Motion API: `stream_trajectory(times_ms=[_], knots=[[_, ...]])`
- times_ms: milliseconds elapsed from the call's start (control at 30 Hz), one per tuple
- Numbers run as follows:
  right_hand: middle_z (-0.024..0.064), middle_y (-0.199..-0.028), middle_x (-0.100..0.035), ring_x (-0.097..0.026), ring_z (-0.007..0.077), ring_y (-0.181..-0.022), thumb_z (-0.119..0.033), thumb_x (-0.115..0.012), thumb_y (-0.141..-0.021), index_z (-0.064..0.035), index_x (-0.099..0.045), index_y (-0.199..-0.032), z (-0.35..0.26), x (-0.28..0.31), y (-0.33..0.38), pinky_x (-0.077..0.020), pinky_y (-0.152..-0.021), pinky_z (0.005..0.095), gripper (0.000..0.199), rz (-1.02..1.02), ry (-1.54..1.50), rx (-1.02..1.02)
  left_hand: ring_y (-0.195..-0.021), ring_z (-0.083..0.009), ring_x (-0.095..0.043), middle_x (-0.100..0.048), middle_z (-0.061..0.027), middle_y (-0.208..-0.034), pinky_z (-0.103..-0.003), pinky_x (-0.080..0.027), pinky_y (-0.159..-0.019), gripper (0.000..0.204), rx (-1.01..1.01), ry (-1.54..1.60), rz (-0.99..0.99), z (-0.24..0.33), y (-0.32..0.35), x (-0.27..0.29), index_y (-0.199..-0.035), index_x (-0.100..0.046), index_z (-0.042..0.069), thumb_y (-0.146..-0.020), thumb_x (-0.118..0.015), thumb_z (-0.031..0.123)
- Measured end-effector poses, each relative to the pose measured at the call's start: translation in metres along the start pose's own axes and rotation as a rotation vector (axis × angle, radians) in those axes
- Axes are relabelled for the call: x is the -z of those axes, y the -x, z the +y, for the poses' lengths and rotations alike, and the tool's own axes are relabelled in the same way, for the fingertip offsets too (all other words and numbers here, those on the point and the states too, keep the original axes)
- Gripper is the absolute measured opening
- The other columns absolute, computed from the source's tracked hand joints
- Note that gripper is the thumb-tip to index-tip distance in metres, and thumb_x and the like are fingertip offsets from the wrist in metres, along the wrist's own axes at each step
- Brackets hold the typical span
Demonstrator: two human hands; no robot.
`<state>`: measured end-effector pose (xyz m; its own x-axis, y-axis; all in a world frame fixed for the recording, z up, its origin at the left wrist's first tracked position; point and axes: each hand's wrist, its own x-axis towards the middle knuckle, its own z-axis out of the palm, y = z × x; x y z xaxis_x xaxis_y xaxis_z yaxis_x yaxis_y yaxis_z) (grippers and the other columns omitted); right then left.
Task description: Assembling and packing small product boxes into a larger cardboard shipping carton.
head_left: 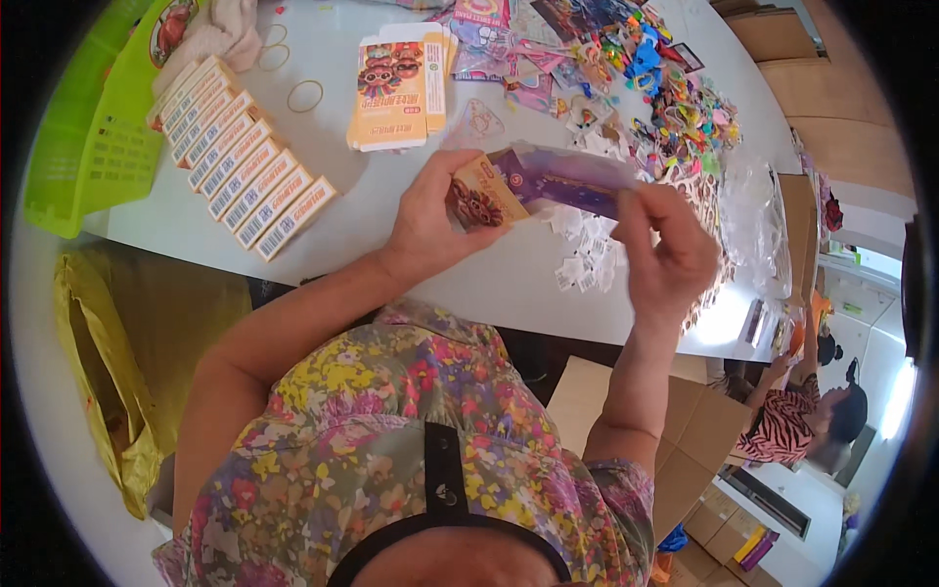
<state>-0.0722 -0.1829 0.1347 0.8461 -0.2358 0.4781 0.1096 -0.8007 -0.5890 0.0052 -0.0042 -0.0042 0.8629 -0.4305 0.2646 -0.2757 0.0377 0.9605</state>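
Nearest to me is the flowered shirt [411, 430], at 6 o'clock. Above it, my left hand [430, 220] has its grip closed on a small orange box [481, 196], held over the counter [391, 210]. My right hand [670, 256] pinches a purple packet [567, 181] between its fingers, with one end at the mouth of the box; I cannot tell how deep it sits. At 10 o'clock a row of finished boxes [240, 157] lies side by side, so I judge many are packed. At 12 o'clock flat unfolded cartons [396, 93] wait, and at 1 o'clock a heap of colourful trinkets [665, 98], so much work is left.
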Motion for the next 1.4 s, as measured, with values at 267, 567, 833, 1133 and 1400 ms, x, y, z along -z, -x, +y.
stream_trajectory(times_ms=[267,567,833,1133,1400], knots=[[0.0086,-0.077,-0.068,-0.06,0.0142,-0.055,0.004,-0.073,-0.076,-0.0019,-0.068,-0.09,-0.022,0.004,0.014,-0.0469,-0.05,0.0261,0.016,0.181,0.215,0.159,-0.103,-0.0171,-0.058,-0.056,-0.0102,-0.114,-0.031,-0.05,-0.089,0.077,-0.12,-0.175,0.004,-0.011,0.005,0.004,-0.127,-0.042,0.002,-0.066,-0.088,0.012],[0.0107,-0.081,-0.067,-0.066,0.0245,-0.064,0.001,-0.075,-0.075,-0.0028,-0.067,-0.092,-0.019,-0.018,0.019,-0.0519,-0.053,0.0313,0.02,-0.025,0.234,0.305,-0.103,-0.0178,-0.057,-0.052,-0.0102,-0.114,-0.031,-0.049,-0.089,0.075,-0.16,-0.211,0.044,-0.012,0.004,0.003,-0.124,-0.041,0.002,-0.065,-0.087,0.011],[0.0129,-0.085,-0.069,-0.067,0.0242,-0.069,0.007,-0.073,-0.075,-0.0004,-0.068,-0.096,-0.009,-0.009,0.007,-0.0532,-0.058,0.0301,0.023,0.036,0.163,0.448,-0.104,-0.0172,-0.056,-0.051,-0.0096,-0.114,-0.031,-0.049,-0.09,0.077,-0.138,-0.136,-0.001,-0.004,0.003,0.003,-0.124,-0.041,0.002,-0.064,-0.087,0.009],[0.0112,-0.08,-0.069,-0.067,0.0229,-0.066,0.008,-0.071,-0.076,0.0014,-0.067,-0.092,-0.019,-0.004,0.024,-0.0522,-0.059,0.0282,0.018,0.026,0.313,0.394,-0.11,-0.0187,-0.053,-0.047,-0.0104,-0.119,-0.033,-0.047,-0.095,0.082,-0.134,0.055,0.059,-0.016,0.004,0.003,-0.128,-0.036,0.003,-0.064,-0.087,0.004],[0.0085,-0.083,-0.067,-0.062,0.0195,-0.063,0.005,-0.073,-0.073,-0.002,-0.069,-0.094,-0.029,-0.007,0.032,-0.0483,-0.052,0.0273,0.023,0.076,0.415,0.572,-0.108,-0.028,-0.054,-0.052,-0.0128,-0.114,-0.036,-0.047,-0.091,0.071,-0.443,0.07,0.231,-0.023,0.001,0.002,-0.117,-0.047,0.005,-0.058,-0.086,0.001]])
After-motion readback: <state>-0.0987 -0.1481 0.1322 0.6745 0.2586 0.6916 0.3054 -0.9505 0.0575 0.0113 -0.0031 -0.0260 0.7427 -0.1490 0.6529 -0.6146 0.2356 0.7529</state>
